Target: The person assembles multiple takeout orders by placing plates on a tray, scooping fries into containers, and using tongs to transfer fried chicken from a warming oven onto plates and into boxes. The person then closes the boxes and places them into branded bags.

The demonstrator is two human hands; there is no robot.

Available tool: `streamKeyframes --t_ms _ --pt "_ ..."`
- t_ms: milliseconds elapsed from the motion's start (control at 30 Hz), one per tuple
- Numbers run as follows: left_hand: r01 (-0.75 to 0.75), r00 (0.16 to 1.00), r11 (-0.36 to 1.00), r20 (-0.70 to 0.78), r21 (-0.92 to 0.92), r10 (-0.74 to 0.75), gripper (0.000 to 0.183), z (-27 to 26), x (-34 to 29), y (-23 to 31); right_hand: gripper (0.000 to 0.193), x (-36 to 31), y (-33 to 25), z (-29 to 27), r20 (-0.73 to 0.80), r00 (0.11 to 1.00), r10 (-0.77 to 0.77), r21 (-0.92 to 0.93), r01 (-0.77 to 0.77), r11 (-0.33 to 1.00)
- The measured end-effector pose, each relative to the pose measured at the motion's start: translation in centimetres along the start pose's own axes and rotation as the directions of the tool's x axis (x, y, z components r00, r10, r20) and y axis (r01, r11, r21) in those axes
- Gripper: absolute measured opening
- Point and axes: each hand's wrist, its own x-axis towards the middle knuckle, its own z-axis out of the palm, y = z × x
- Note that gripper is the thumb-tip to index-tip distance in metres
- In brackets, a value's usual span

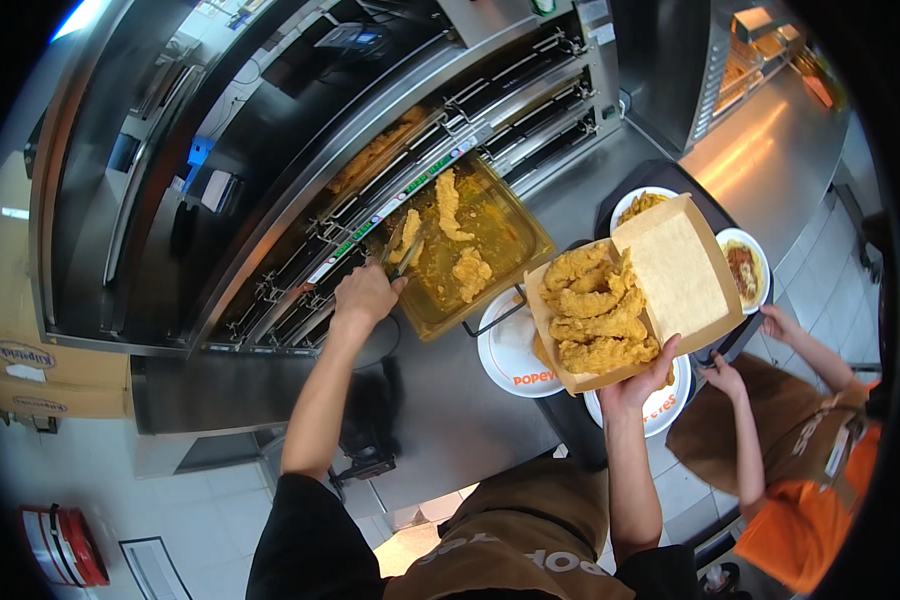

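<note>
My left hand (365, 293) reaches forward, arm nearly straight, fingers pinching tongs (407, 256) that dip into the amber pan (490, 215) pulled from the cabinet; three fried pieces lie in it. My right hand (638, 382), elbow bent, holds the open box (610, 300) from beneath, fingers curled on its edge. About five strips inside. Four plates on the tabletop (470, 410).

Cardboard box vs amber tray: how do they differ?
The cardboard box is opaque brown with its lid flipped open; the amber tray is see-through and has no lid. The box is held up in the right hand; the tray juts from the warming cabinet, with the left hand at its edge holding tongs. The box is packed full; the tray holds scattered pieces. Both hold fried chicken.
</note>
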Motion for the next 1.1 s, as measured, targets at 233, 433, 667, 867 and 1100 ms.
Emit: streamKeyframes --t_ms 233,433,667,867,1100 --pt "-0.006 0.994 0.781 0.084 -0.625 0.076 0.041 1.7 -1.7 -3.0 0.07 0.0 -0.1 -1.0 0.015 0.991 0.134 0.106 -0.135 0.985" --pt "0.048 0.976 0.671 0.178 -0.74 0.126 0.024 -2.4 -3.1 -3.3 0.068 0.5 0.4 -2.0 0.023 0.992 0.121 0.134 -0.123 0.983" --pt "-0.13 0.886 0.675 0.22 -0.727 0.408 0.03 -8.6 -6.3 0.0 0.07 0.5 0.0 -1.7 0.064 0.972 0.226 0.179 -0.234 0.956" --pt "-0.293 0.584 0.764 0.525 -0.574 0.619 0.03 -13.0 -3.5 4.4 0.078 0.1 -0.7 -0.7 0.13 0.93 0.345 0.044 -0.353 0.935" --pt "-0.189 0.428 0.727 0.611 -0.66 0.666 0.028 -9.0 0.0 5.3 0.081 0.0 -1.3 -0.5 0.167 0.894 0.417 0.041 -0.428 0.903"
